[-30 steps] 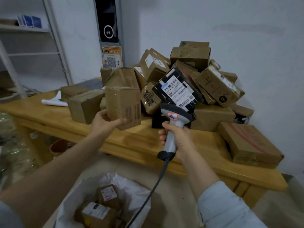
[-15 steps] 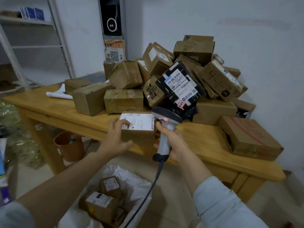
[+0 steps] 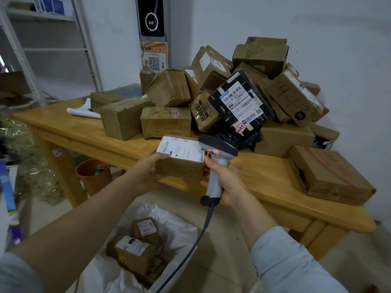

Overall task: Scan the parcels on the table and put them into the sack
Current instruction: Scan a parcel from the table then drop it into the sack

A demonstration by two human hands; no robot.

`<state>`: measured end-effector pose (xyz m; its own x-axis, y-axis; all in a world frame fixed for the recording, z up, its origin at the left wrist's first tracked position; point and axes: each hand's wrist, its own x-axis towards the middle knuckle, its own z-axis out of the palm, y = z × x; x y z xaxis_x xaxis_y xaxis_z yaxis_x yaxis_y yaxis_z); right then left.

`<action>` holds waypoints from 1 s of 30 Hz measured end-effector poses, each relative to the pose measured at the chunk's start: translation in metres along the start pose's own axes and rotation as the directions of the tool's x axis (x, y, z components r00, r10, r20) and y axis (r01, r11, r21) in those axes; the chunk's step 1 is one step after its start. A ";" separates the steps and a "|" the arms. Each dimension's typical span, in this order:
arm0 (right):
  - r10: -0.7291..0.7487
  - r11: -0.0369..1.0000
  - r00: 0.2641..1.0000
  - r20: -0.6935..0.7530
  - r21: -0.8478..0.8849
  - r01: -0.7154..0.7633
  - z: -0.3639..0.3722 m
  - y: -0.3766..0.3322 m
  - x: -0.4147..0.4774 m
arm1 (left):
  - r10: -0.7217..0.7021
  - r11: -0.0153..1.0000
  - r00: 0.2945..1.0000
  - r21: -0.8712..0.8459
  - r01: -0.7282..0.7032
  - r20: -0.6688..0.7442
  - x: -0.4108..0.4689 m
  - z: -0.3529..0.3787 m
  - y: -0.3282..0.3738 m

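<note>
My left hand (image 3: 148, 172) grips a small brown parcel (image 3: 182, 169) by its left side, its white shipping label facing up, just off the front edge of the wooden table (image 3: 264, 182). My right hand (image 3: 227, 182) holds a grey barcode scanner (image 3: 216, 166) by its handle, the dark head right over the label's right end. A heap of brown parcels (image 3: 260, 58) and one black parcel (image 3: 241, 102) covers the table's back right. Below on the floor, the white sack (image 3: 177, 229) stands open with a few labelled parcels (image 3: 133, 252) inside.
The scanner's grey cable (image 3: 190, 248) hangs down across the sack's right rim. An orange bin (image 3: 93, 176) stands under the table. A flat box (image 3: 330, 174) lies at the table's right end. Metal shelving (image 3: 48, 47) lines the left wall.
My left hand pulled the parcel off the table toward me and turned its label up. The scanner head came in over the label.
</note>
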<state>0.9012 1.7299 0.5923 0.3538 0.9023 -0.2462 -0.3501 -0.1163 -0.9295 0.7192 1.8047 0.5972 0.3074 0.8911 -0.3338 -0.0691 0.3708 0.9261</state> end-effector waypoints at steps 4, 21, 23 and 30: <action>-0.081 0.991 0.995 0.054 -0.106 0.086 0.009 0.003 -0.008 | 0.164 0.983 0.976 -0.062 -0.174 -0.141 0.001 -0.019 0.024; -0.057 0.888 0.943 0.327 -0.415 0.197 0.059 0.003 -0.049 | 0.383 0.907 0.836 0.334 -0.258 -0.394 -0.013 -0.085 0.043; -0.056 0.890 0.942 0.331 -0.410 0.197 0.060 0.002 -0.050 | 0.381 0.904 0.833 0.350 -0.245 -0.402 -0.013 -0.086 0.042; -0.062 0.876 0.938 0.341 -0.432 0.215 0.061 0.005 -0.050 | 0.379 0.907 0.831 0.340 -0.247 -0.407 -0.015 -0.085 0.042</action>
<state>0.8289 1.7096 0.6166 0.0577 0.9952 -0.0793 0.1445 -0.0869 -0.9857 0.6311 1.8294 0.6258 -0.1573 0.9876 0.0019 0.1844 0.0274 0.9825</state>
